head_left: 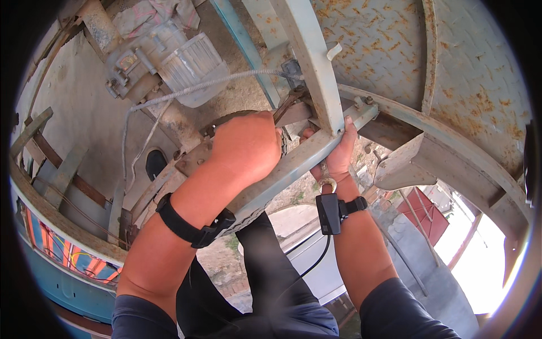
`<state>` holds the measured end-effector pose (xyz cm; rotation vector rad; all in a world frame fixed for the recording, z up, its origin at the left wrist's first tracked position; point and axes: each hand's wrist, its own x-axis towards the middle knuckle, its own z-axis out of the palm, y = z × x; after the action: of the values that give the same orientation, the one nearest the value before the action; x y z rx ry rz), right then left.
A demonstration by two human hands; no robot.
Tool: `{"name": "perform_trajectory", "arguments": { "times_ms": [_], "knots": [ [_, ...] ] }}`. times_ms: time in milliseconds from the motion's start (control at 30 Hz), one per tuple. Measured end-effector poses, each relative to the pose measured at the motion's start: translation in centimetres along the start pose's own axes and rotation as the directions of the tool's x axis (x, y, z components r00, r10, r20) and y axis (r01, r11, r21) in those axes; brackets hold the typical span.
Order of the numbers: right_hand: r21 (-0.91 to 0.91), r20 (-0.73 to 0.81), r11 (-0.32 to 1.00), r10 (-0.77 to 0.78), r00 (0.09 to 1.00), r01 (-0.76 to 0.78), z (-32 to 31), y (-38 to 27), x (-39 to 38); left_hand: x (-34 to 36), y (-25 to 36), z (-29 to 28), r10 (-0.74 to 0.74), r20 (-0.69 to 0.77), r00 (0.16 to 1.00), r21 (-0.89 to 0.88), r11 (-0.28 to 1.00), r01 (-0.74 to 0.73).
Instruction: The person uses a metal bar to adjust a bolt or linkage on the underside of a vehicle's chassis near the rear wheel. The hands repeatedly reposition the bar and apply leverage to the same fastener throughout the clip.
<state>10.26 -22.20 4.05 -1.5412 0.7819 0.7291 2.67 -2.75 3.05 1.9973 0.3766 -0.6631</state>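
My left hand point(245, 144) is closed in a fist above the blue-grey metal beam point(276, 168). From its thumb side a rusty wrench point(288, 105) reaches up toward a bolted joint beside the upright post point(314, 62). Next to the fist's outer edge shows a short piece of chain point(284, 146). My right hand point(339, 153) is wrapped round the beam's underside near the post, the thumb up along its side. Against that palm lies a second wrench point(326, 182), its open jaw showing by the wrist; its other end is hidden.
A grey motor point(189, 62) stands at the upper left, with a ribbed conduit point(209, 82) running to the post. Rusty tread plate point(372, 51) fills the upper right above a curved frame rim point(468, 150). A shoe point(155, 164) shows at left. Red-orange parts and wires lie lower left.
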Motion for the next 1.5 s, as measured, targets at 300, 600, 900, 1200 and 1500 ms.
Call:
{"name": "perform_trajectory", "arguments": {
  "times_ms": [300,600,900,1200,1500],
  "knots": [
    [-0.052,0.02,0.999,0.018,1.0,-0.017,-1.0,0.0,0.1,0.0,-2.6,-2.4,-0.086,0.139,0.987,-0.085,0.992,0.099],
    [-0.018,-0.04,1.0,-0.01,0.999,0.01,0.3,-0.1,-0.1,0.8,-8.3,-0.2,0.076,0.061,0.995,-0.261,0.963,-0.058],
    [-0.024,-0.024,1.0,-0.021,0.999,0.021,0.5,-0.2,-0.4,3.2,-10.0,2.2,0.164,0.002,0.987,-0.362,0.92,-0.152],
    [-0.034,0.029,0.999,-0.005,1.0,0.006,-0.5,-0.1,-0.2,5.0,-10.8,4.1,0.135,-0.039,0.99,-0.47,0.872,-0.137],
    [0.07,0.054,0.997,0.017,0.998,-0.021,-0.3,-0.1,-0.3,7.9,-11.3,5.5,0.121,-0.061,0.991,-0.441,0.887,-0.136]
  ]
}}
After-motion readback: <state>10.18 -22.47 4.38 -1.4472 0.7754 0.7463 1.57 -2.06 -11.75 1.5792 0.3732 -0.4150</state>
